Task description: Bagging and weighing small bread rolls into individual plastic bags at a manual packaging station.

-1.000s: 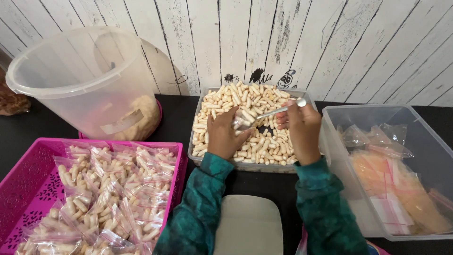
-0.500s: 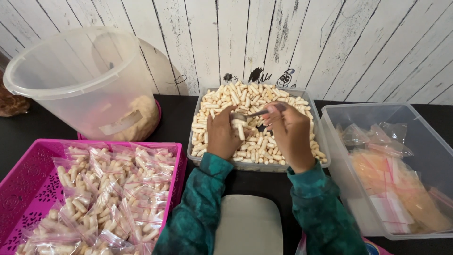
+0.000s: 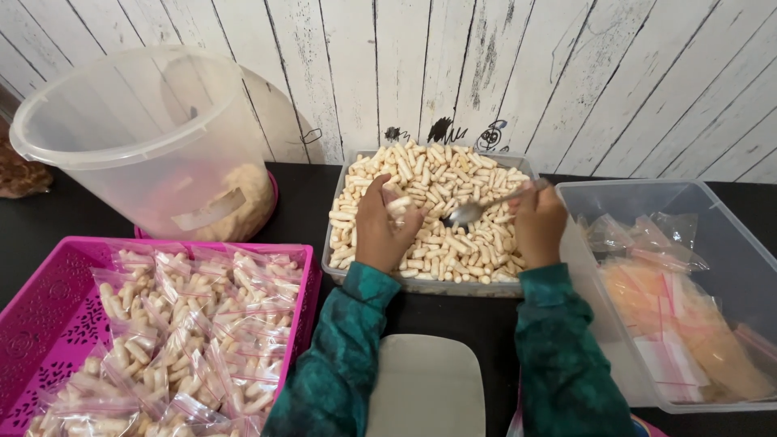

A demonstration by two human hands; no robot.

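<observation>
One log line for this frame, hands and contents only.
left hand: in snack tray, holding pieces | right hand: holds spoon over snacks | pink basket: filled bags | clear bin: empty bags

Open from above over the snack tray (image 3: 343, 243); hemmed left by tall bucket (image 3: 137, 137), right by clear bin (image 3: 583, 243); wall (image 3: 486, 65) behind.

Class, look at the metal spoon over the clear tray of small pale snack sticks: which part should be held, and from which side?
Hold the metal spoon by its slim handle, coming from the right. The bowl points left and down over the clear tray of snack sticks, and the handle rises rightward into the right hand, so that end is free of food and easiest to hold.
</observation>
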